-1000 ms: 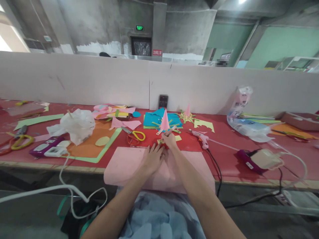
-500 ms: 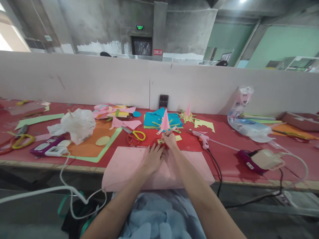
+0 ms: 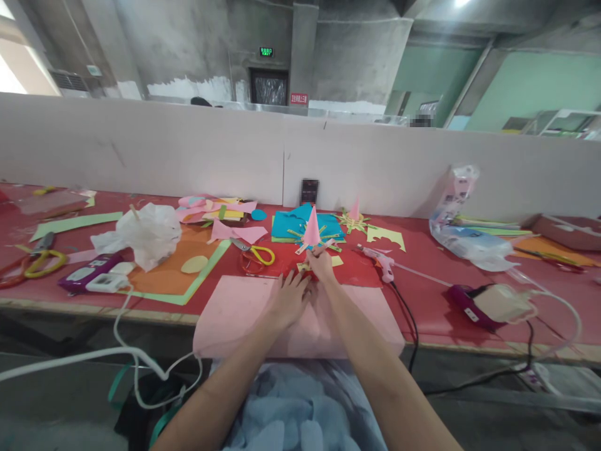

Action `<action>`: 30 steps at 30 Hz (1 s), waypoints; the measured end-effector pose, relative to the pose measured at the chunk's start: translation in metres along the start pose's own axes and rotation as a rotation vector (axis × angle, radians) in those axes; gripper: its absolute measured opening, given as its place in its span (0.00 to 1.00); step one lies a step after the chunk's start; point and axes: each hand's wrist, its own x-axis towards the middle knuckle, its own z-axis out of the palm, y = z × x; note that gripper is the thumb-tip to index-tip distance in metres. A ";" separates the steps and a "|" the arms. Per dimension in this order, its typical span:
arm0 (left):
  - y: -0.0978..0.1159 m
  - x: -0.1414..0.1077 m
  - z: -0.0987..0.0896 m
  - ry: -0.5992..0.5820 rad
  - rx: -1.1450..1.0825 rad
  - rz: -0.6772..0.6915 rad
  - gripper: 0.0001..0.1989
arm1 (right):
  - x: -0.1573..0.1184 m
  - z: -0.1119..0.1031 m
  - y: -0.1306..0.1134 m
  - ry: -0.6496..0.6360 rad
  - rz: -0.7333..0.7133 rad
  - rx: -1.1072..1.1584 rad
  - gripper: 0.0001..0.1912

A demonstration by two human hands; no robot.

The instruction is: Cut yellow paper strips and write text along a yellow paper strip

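On the left there's a crumpled white bag, then some scissors. Left hand is lying open, fingers spread, over the near pink sheet. Pink paper cone stands mid-table, just beyond the hands. Right hand is bunched up by it, can't tell if it's gripping anything. Glue gun's further right.

The head camera looks forward and down across the red table
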 end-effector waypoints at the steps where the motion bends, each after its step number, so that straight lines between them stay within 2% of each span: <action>1: 0.000 0.000 0.000 0.004 -0.001 0.000 0.22 | 0.000 0.000 0.000 -0.007 0.003 0.008 0.17; 5: 0.000 0.000 0.000 0.018 -0.002 0.007 0.22 | 0.002 0.000 0.002 -0.042 0.032 0.018 0.17; 14: -0.002 0.000 0.003 0.014 0.002 0.010 0.23 | 0.002 0.001 0.003 -0.020 -0.007 0.051 0.17; 21: -0.001 0.000 0.002 0.009 0.001 0.007 0.23 | 0.002 0.000 0.003 -0.024 0.041 0.002 0.15; 30: -0.001 0.000 0.002 0.005 0.012 0.006 0.23 | 0.001 0.001 0.002 0.067 0.077 0.084 0.14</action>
